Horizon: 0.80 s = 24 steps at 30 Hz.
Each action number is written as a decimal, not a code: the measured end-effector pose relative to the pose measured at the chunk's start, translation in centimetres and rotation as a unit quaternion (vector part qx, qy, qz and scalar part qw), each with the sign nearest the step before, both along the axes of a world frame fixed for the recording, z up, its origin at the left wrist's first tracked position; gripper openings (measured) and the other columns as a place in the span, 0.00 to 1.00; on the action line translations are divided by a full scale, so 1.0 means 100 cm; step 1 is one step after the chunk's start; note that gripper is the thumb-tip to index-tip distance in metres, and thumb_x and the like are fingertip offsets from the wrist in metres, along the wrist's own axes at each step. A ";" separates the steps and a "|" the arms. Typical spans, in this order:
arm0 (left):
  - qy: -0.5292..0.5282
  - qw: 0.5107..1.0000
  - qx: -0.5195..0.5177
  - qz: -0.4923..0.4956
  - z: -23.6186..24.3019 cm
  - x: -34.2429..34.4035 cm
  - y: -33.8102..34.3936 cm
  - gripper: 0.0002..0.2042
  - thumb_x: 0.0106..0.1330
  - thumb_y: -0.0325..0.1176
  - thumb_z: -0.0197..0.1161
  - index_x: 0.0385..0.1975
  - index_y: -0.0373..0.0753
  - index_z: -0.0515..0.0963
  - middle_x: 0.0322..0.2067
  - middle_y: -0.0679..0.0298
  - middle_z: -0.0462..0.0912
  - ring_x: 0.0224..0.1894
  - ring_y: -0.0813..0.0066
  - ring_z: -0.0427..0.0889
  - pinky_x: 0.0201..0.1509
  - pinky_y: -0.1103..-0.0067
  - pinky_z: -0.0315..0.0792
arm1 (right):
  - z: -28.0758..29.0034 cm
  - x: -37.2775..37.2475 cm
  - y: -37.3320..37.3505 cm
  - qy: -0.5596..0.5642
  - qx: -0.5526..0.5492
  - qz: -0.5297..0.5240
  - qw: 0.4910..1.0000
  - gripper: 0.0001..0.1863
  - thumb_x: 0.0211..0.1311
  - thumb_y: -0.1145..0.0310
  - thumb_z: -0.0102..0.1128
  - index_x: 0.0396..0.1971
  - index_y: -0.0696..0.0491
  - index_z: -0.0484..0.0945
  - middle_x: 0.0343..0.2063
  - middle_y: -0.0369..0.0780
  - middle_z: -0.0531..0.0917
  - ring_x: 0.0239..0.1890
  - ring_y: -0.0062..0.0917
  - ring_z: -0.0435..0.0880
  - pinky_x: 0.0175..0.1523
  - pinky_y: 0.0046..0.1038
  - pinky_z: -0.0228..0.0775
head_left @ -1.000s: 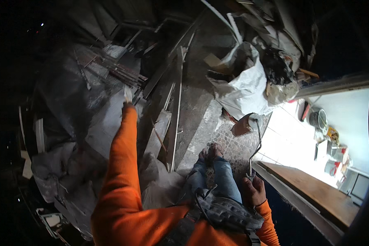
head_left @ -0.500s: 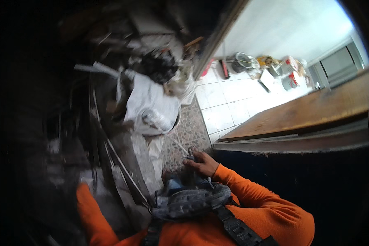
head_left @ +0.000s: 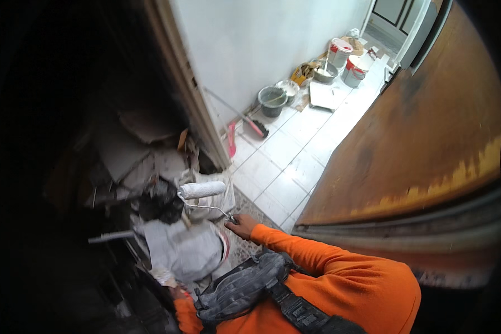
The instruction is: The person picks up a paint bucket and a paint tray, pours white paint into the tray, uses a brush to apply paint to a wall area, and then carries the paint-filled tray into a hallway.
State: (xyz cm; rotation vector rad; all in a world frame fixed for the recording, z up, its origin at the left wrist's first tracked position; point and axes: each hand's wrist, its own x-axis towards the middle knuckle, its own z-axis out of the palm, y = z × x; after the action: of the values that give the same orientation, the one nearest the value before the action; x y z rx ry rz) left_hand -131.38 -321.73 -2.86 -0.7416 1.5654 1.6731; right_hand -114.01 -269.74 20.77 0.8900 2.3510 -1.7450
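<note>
My right hand (head_left: 241, 226) is closed round the handle of a paint roller (head_left: 203, 190). Its white sleeve points away to the left, over the door threshold. Bent wire joins the sleeve to the grip. Low on the left is my left hand (head_left: 179, 293), partly hidden by the dark strapped bag (head_left: 236, 284) on my body. A pale, crumpled-looking thing (head_left: 162, 276) lies right by its fingers, too blurred to name. Beside that hand, a white sheet or sack (head_left: 183, 251) covers a bucket with a reddish rim (head_left: 224, 245).
A brown wooden door (head_left: 417, 139) stands on the right, a door frame (head_left: 192, 83) on the left. Past them, white tiles (head_left: 286, 158) hold a broom (head_left: 256, 127), a grey bucket (head_left: 271, 101), a white tray (head_left: 323, 96) and paint pails (head_left: 355, 71). Dark clutter with a black bag (head_left: 164, 200) fills the left.
My view has swung toward the doorway. The roller has risen off the white sheet and points farther left and away. My left hand has come in closer to my body.
</note>
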 end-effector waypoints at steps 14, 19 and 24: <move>-0.272 0.897 0.296 -0.183 0.144 -0.013 0.716 0.13 0.64 0.42 0.54 0.20 0.46 0.65 0.15 0.70 0.64 0.19 0.73 0.66 0.31 0.68 0.66 | -0.012 -0.029 0.337 -0.062 -0.192 -0.267 0.942 0.25 0.59 0.50 0.48 0.19 0.61 0.71 0.12 0.43 0.73 0.10 0.30 0.73 0.16 0.33 0.64; -0.121 0.926 0.159 -0.321 0.162 -0.018 0.914 0.14 0.62 0.47 0.58 0.29 0.44 0.67 0.22 0.69 0.69 0.25 0.76 0.70 0.30 0.73 0.72 | -0.050 -0.050 0.465 -0.073 -0.100 -0.363 0.924 0.30 0.57 0.45 0.46 0.23 0.61 0.76 0.15 0.46 0.78 0.16 0.32 0.78 0.23 0.34 0.69; 0.002 0.877 0.099 -0.471 0.185 0.009 1.062 0.24 0.61 0.49 0.59 0.45 0.36 0.65 0.37 0.60 0.76 0.40 0.68 0.79 0.40 0.67 0.77 | 0.016 -0.040 0.574 -0.051 -0.220 -0.431 0.873 0.39 0.64 0.38 0.27 0.31 0.61 0.75 0.17 0.42 0.75 0.15 0.28 0.74 0.20 0.30 0.66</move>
State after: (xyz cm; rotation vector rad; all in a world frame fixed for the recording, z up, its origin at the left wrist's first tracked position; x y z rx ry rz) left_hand -130.47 -215.49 15.67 0.1602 1.3729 1.0479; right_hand -118.03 -212.32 22.34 2.0427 1.4102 -2.2596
